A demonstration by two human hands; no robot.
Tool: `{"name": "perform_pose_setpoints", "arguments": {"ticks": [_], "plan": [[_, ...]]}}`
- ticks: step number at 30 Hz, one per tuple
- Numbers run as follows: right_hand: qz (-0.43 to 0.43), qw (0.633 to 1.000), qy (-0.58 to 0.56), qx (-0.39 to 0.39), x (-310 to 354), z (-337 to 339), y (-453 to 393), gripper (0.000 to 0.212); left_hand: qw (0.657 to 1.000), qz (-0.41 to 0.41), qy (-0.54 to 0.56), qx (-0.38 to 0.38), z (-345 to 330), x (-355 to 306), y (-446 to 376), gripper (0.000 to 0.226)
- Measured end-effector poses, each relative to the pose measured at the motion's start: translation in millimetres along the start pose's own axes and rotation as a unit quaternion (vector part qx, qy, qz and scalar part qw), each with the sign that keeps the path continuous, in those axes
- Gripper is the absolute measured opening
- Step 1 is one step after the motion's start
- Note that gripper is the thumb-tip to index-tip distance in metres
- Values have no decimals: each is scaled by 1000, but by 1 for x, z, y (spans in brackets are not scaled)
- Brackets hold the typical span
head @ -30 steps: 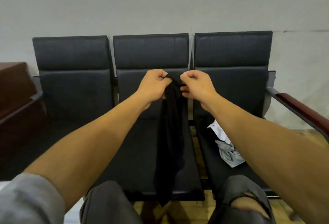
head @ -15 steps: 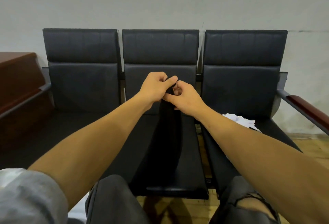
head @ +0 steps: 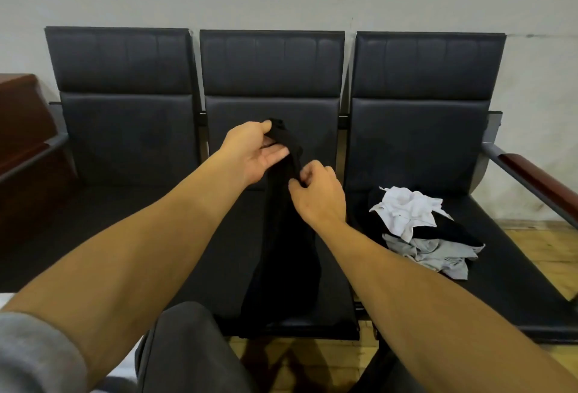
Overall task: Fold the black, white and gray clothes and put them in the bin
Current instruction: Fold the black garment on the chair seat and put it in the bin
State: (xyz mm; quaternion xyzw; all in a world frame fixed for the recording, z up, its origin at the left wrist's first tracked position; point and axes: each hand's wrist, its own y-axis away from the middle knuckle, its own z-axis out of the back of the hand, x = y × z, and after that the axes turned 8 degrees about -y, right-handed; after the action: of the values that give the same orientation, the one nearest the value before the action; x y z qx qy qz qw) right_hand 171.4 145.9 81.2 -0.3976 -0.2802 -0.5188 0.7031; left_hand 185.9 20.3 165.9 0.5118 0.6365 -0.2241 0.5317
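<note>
A long black garment (head: 286,255) hangs in front of the middle seat, its lower end lying on the cushion. My left hand (head: 253,150) pinches its top end between thumb and fingers, palm turned toward me. My right hand (head: 317,194) grips the cloth a little lower, on its right edge. A crumpled heap lies on the right seat: a white piece (head: 406,208) on top, a black piece (head: 450,231) under it, a gray piece (head: 438,255) at the front. No bin is in view.
Three joined black chairs (head: 125,130) stand against a pale wall. A red-brown armrest (head: 541,178) juts out at the right, a dark wooden cabinet (head: 22,117) stands at the left. My knees in dark trousers (head: 187,349) are at the bottom, over a wooden floor.
My right hand has slid down the black garment, away from my left hand, which stays at the top end. The view has tipped down and the heap on the right seat shows fully.
</note>
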Motion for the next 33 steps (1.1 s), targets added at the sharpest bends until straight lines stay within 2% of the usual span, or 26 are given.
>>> {"name": "perform_pose_setpoints", "arguments": {"ticks": [3,6,8,11,14,16,18,20,22,23,24,26,27,28,30,31,33], "plan": [[-4,1000,-6,0,-9,10,-9,8,999,4,35,-4,5,-4,-7,10],[17,999,-28,-12,-12,16,-18,12,999,-10,38,-18,12,-9,-10,11],[26,996,-84,-20,-10,20,-27,12,999,-21,16,-31,20,-12,-16,10],[23,987,-161,-22,7,31,-43,13,992,-49,-87,-78,31,-16,-25,8],[53,988,-143,28,31,42,-58,15,954,-139,-229,-132,36,-21,-31,10],[97,989,-84,76,44,49,-66,15,942,-171,-264,-119,41,-25,-33,15],[126,986,-51,91,55,53,-76,15,941,-182,-270,-94,46,-29,-36,14],[134,988,-44,64,64,58,-86,16,932,-205,-291,-67,47,-28,-33,11],[116,991,-63,31,73,62,-94,14,927,-221,-302,10,49,-22,-32,23],[104,992,-68,18,77,63,-97,13,912,-223,-337,64,52,-18,-32,31],[93,993,-70,6,79,63,-100,13,872,-230,-416,117,55,-15,-32,37],[79,995,-64,-4,78,63,-105,13,751,-208,-601,176,63,-8,-35,30],[84,995,-50,1,76,63,-105,14,706,-188,-660,177,68,-6,-37,20],[105,994,-19,13,70,64,-104,16,693,-176,-680,163,72,-5,-39,12],[193,974,97,71,60,70,-101,25,722,-184,-660,93,82,-6,-43,5],[234,950,165,122,57,74,-97,31,734,-202,-647,41,88,-8,-45,9],[270,899,269,218,58,78,-88,40,732,-238,-637,-45,94,-14,-51,12]]}}
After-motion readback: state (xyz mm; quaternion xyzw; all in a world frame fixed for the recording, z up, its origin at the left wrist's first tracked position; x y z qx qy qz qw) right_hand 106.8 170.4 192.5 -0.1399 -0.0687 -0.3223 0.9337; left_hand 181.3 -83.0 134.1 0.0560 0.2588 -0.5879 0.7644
